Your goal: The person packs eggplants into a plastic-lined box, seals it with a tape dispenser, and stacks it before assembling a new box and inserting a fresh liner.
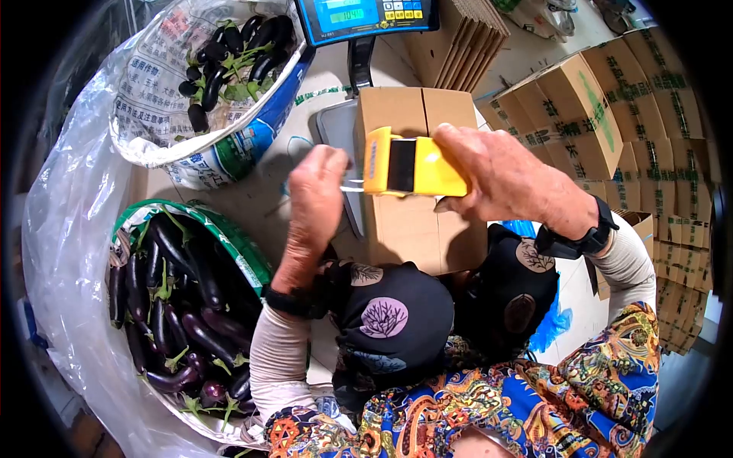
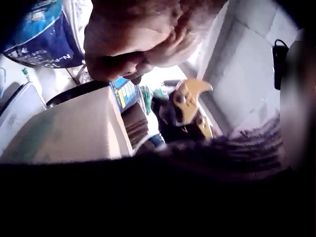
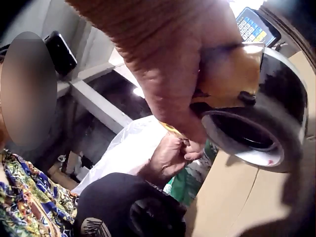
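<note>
My right hand (image 1: 508, 172) grips a yellow tape dispenser (image 1: 435, 166), held over a cardboard box (image 1: 405, 237). In the right wrist view its roll of dark tape (image 3: 286, 98) shows, with a white core. My left hand (image 1: 317, 191) is beside the dispenser's left end, fingers curled, and pinches the end of a thin pale strip of tape (image 1: 352, 185) that runs to the dispenser. The box has its top flaps closed, and it stands by the grey platform (image 1: 343, 126) of a scale, partly covering it.
A sack of eggplants (image 1: 263, 278) stands at the left, and another sack (image 1: 160, 153) with fewer eggplants behind it. The scale's blue display (image 1: 366, 19) is at the back. Flattened cartons (image 1: 458, 46) lean behind the box; stacked cartons (image 1: 641, 114) line the right.
</note>
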`<state>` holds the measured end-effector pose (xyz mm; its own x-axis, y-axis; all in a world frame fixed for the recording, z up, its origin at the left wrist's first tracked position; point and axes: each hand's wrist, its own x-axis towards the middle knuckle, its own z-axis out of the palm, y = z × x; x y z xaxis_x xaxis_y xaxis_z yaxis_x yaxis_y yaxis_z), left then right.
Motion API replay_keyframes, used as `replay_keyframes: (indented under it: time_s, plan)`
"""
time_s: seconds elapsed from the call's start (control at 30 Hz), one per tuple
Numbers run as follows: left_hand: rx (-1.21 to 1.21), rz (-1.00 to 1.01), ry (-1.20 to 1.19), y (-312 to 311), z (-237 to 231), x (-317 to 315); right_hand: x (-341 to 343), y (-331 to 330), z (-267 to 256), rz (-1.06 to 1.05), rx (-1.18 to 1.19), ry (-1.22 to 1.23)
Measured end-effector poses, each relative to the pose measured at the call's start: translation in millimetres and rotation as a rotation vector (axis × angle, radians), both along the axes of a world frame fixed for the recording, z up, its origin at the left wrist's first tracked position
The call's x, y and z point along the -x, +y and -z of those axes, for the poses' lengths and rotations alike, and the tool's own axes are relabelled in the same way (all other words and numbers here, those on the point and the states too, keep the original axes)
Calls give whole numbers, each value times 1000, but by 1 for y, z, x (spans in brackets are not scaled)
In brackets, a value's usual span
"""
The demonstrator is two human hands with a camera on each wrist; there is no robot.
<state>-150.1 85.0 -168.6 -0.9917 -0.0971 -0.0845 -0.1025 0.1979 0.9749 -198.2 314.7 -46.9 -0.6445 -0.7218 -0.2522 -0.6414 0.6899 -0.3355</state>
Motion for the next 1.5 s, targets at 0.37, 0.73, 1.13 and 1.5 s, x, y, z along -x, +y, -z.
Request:
replay_keyframes:
  time_s: [0.37,0.73,1.13,1.5]
  plan:
    - [72,-198,-10,-46,87,-12,-5,36,-3,30,-152,80]
    - [767,-25,221,-8,134,-6,-10,30,-10,44,-239,79]
    - [580,143,111,33,150,-8,-11,31,-13,62,-148,64]
    - [406,115,93,37,153,-7,-10,26,-11,90,-136,74]
